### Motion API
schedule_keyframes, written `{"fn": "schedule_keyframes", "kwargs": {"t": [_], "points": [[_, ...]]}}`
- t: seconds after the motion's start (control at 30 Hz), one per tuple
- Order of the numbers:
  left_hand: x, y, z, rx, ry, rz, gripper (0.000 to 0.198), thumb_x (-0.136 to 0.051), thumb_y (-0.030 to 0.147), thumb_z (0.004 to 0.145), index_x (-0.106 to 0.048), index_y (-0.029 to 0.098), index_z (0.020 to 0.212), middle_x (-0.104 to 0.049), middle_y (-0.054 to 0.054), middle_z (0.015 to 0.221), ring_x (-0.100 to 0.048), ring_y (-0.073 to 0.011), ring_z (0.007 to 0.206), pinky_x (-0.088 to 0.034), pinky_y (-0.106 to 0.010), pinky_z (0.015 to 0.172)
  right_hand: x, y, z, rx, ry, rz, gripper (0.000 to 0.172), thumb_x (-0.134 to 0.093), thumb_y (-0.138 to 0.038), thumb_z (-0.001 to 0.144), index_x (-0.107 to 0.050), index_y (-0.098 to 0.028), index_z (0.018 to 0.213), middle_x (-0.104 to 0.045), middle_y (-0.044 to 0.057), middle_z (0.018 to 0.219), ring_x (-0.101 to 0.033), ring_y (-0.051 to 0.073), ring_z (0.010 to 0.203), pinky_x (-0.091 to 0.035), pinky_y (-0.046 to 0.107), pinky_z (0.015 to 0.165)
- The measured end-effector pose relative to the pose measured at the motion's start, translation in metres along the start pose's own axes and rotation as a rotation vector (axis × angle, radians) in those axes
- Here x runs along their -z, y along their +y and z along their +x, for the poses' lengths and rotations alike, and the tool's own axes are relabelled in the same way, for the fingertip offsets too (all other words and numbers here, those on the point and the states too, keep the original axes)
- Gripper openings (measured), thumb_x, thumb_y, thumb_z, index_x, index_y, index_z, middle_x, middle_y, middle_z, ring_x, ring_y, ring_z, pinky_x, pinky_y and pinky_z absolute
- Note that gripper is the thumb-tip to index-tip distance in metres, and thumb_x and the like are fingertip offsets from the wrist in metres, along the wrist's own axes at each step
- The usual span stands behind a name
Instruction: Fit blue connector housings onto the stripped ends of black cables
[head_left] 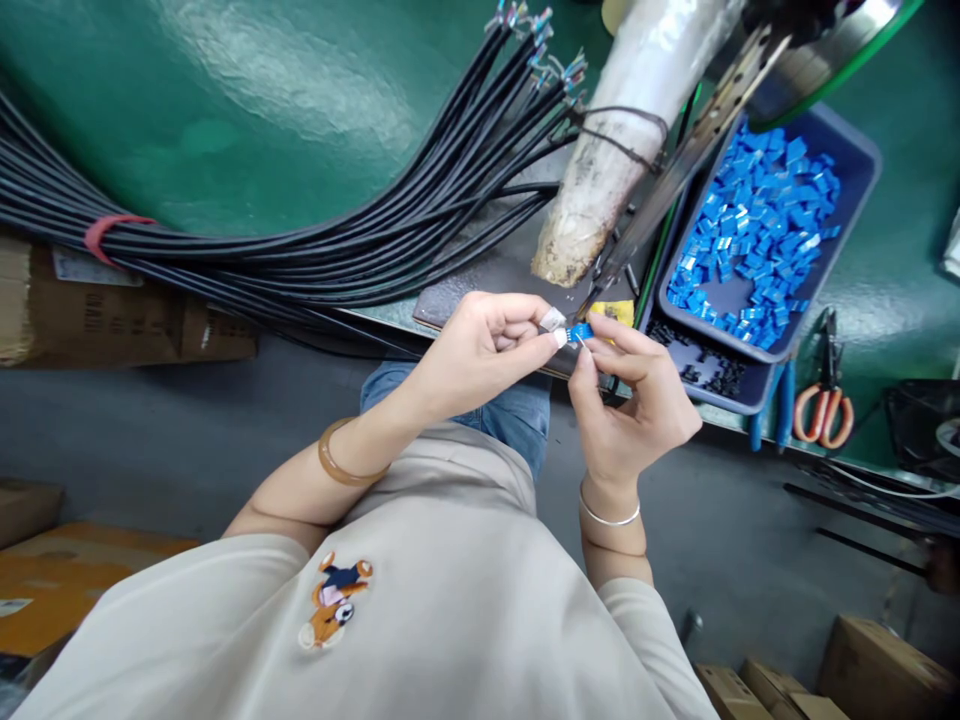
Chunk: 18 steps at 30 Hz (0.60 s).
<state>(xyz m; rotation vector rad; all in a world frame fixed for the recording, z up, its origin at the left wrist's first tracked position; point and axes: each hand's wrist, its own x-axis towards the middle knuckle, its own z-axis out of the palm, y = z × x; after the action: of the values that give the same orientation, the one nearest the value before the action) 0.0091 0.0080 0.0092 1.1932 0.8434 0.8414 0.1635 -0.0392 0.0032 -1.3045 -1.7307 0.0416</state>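
Note:
Both hands meet just over the near edge of the bench, at a small blue plastic connector [579, 333]. My left hand [495, 350] pinches its left side between thumb and forefinger, and whitish wrapping shows at those fingertips. From the right, my right hand [634, 385] has its thumb and forefinger closed on the other side of the connector. A thin pale strand shows by the right thumb, too small to make out well. Whether a cable runs into the left palm is hidden by the fingers.
A bundle of black cables [300, 255] with stripped ends crosses the green bench [262, 90]. A wrapped white tube [615, 150] slants down close above my hands. At right are a bin [855, 160] of blue connectors, a lower tray of black parts and orange-handled pliers [825, 410].

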Motion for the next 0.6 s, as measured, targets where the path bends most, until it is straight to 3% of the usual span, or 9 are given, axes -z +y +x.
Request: {"fn": "schedule_keyframes", "kwargs": {"t": [0.4, 0.6], "points": [[-0.0017, 0.0012, 0.0033, -0.096, 0.061, 0.069, 0.015, -0.063, 0.019, 0.082, -0.058, 0.014, 0.068, -0.036, 0.005, 0.053, -0.027, -0.0029, 0.046, -0.020, -0.019, 0.043, -0.0001, -0.0036, 0.0048, 0.043, 0.016, -0.068, 0.015, -0.068, -0.009, 0.081, -0.065, -0.021, 0.090, -0.074, 0.003, 0.105, -0.074, 0.017, 0.090, -0.063, 0.032, 0.080], [0.0012, 0.0002, 0.0023, -0.046, -0.007, 0.043, 0.014, -0.062, 0.021, 0.083, -0.058, 0.014, 0.072, -0.035, 0.006, 0.054, -0.027, -0.0030, 0.048, -0.021, -0.019, 0.044, -0.0014, -0.0064, -0.0009, 0.054, 0.018, -0.111, 0.015, -0.068, -0.010, 0.081, -0.060, -0.022, 0.085, -0.074, 0.003, 0.108, -0.074, 0.015, 0.083, -0.064, 0.027, 0.073]]}}
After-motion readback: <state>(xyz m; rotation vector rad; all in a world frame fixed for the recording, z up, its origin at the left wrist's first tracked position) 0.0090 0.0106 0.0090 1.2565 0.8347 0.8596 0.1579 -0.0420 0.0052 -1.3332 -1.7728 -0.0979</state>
